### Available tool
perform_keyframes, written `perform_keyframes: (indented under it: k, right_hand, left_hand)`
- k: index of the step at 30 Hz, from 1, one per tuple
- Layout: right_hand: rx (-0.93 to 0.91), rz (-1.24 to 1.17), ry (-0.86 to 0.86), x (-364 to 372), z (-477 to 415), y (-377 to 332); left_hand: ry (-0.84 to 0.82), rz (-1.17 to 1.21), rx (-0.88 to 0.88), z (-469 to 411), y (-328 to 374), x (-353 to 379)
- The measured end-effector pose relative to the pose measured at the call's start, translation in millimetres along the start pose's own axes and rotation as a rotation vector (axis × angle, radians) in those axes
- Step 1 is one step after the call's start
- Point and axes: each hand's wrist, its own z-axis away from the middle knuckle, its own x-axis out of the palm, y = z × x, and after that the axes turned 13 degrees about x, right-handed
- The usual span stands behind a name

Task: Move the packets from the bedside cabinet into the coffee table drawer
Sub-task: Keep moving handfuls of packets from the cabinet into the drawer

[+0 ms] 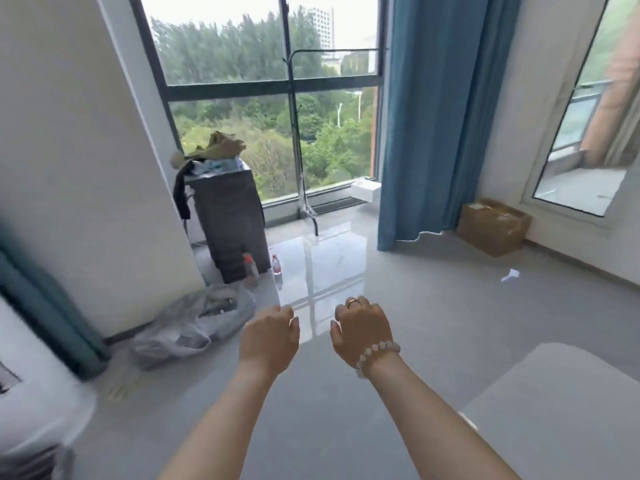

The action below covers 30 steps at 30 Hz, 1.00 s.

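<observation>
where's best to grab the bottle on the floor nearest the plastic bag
The bottle stands upright with the dark cabinet close behind it and a second bottle to its right, so those sides look cramped. It is probably best gripped round the upper body, coming down from the front.

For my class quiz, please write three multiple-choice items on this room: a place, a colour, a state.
1. Where is the cardboard box? A on the floor beside the curtain; B on a chair; C on a shelf.
2. What colour is the curtain? A red; B blue; C yellow.
3. What do the left hand and right hand hold? A a packet; B a bottle; C nothing.
Key: 1A, it stands on the floor right of the curtain; 2B, its cloth is blue; 3C, both are loosely curled, empty.
</observation>
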Motion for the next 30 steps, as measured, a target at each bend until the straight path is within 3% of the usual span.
perform_keyframes:
  k: [4, 13, 30]
  right_hand:
    - [-0.178, -0.021, -0.163, 20.7, -19.2, -90.1]
    - [-0.57, -0.121, -0.244, 59.9, -31.9, -273.2]
    - [-1.273, -0.193, -0.413, 73.6, 40.2, -548.0]
  left_hand:
    - [-0.049, -0.032, -0.172, 27.2, -85.2, 0.3]
    - [-0.185, -0.082, -0.543, 107.2, -242.9, -14.5]
    - [-0.118, -0.238, -1.223, 283.0, -379.4, -79.1]
